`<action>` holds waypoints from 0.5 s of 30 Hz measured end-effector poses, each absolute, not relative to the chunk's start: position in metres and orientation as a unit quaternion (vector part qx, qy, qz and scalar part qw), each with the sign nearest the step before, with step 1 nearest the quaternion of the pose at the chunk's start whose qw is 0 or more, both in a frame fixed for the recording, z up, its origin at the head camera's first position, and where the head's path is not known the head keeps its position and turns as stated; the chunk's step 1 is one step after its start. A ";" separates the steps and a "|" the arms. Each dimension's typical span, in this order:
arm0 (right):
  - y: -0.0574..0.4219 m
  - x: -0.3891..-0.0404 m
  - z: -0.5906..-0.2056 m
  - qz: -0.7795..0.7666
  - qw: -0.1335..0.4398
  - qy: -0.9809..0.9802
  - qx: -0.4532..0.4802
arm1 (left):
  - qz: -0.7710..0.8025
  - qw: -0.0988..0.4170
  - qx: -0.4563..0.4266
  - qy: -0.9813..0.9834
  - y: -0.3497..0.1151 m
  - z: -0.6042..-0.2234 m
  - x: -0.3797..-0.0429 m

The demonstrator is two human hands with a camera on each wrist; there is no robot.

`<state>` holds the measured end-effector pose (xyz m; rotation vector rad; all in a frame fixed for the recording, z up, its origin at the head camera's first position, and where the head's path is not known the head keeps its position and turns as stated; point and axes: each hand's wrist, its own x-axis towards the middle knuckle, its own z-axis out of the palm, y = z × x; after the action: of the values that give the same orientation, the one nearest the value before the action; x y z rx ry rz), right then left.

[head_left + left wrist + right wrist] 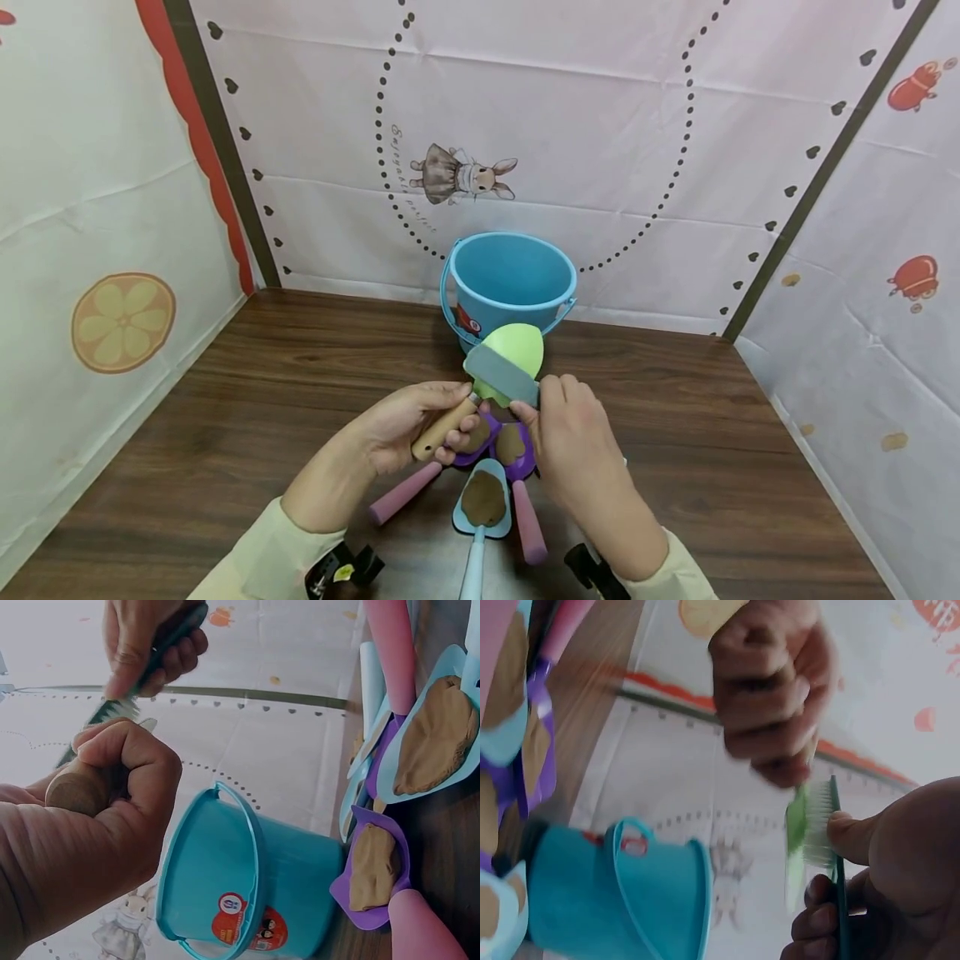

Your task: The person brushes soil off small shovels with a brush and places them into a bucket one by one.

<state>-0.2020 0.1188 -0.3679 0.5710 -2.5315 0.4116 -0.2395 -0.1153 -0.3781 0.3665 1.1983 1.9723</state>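
Observation:
In the head view my left hand (397,425) grips the wooden handle (442,429) of a toy shovel with a light green blade (528,343). My right hand (577,442) holds a brush with a grey-green back (501,375), which lies across the front of the blade. White bristles (821,825) face the green blade in the right wrist view and appear to touch it. My right thumb lies along the brush back there. From the left wrist camera, the butt of the wooden handle (77,789) pokes out of my curled left fingers.
A blue bucket (487,315) stands behind the hands, near the patterned back cloth. Below them on the dark wooden table (337,333) lie two purple shovels (529,462) with pink handles and a light blue shovel (474,558), each bearing a brown lump. Cloth walls stand on both sides.

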 end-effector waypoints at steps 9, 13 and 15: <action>0.156 -0.229 -0.361 0.202 0.239 -0.946 0.087 | 0.768 0.390 0.137 0.489 -0.117 -0.375 -0.238; 0.161 -0.232 -0.360 0.204 0.238 -0.947 0.073 | 0.769 0.391 0.136 0.487 -0.117 -0.375 -0.238; 0.162 -0.232 -0.359 0.207 0.235 -0.947 0.072 | 0.770 0.390 0.133 0.488 -0.117 -0.375 -0.238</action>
<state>-0.2318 0.1615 -0.3590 0.1962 -2.5982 0.5683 -0.2380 -0.1170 -0.3752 0.3389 1.2394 1.9567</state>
